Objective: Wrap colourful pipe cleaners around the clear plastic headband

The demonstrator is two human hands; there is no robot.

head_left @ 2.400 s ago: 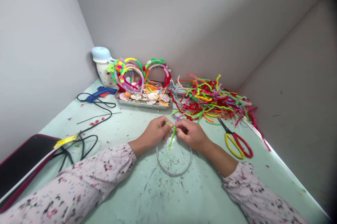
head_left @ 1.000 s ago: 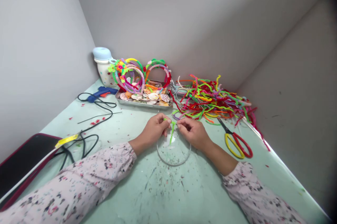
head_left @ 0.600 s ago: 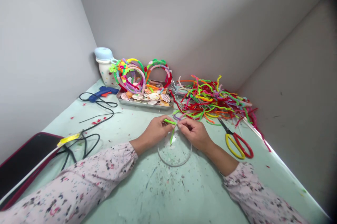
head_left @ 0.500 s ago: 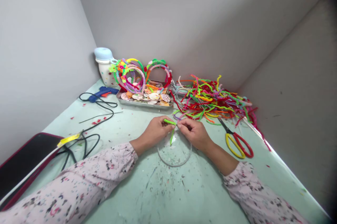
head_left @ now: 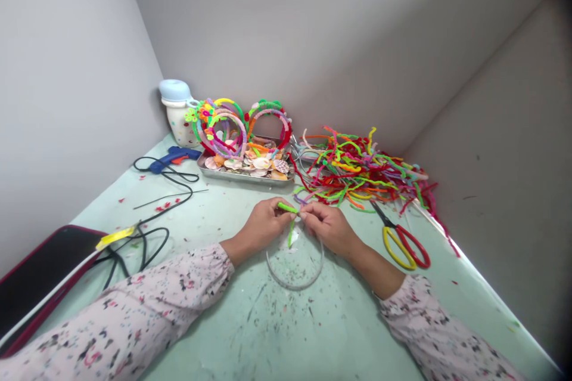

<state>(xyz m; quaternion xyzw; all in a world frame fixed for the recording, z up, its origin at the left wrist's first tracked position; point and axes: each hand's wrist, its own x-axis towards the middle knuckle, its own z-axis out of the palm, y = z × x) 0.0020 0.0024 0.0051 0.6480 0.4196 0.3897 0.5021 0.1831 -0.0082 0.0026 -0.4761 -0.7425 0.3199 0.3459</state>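
Between the thumb and fingers of my left hand point(head_left: 264, 223) is a bright green pipe cleaner point(head_left: 286, 208), its tail hanging below the fingertips. My right hand point(head_left: 329, 226) is closed in a pinch, fingertips almost touching those of my left. A thin grey headband point(head_left: 295, 288) curves down in a loop, one end running up into my right hand. The other end goes up under my left hand, where the fingers hide it. A small whitish patch point(head_left: 292, 238) shows on the table inside the loop.
Behind my hands, a metal tray point(head_left: 250, 177) holds shells and pipe-cleaner-wrapped headbands point(head_left: 227, 130). A pipe cleaner heap point(head_left: 357, 172) and scissors point(head_left: 404, 247) lie right. Left are a blue glue gun point(head_left: 172, 157), black cord point(head_left: 185, 190), light-blue-lidded cup point(head_left: 179, 112) and black pad point(head_left: 49, 268).
The headband loop has dropped slightly and shifted a little left. My right fingertips have come a touch closer to the left ones. The pipe cleaner stays in my left hand.
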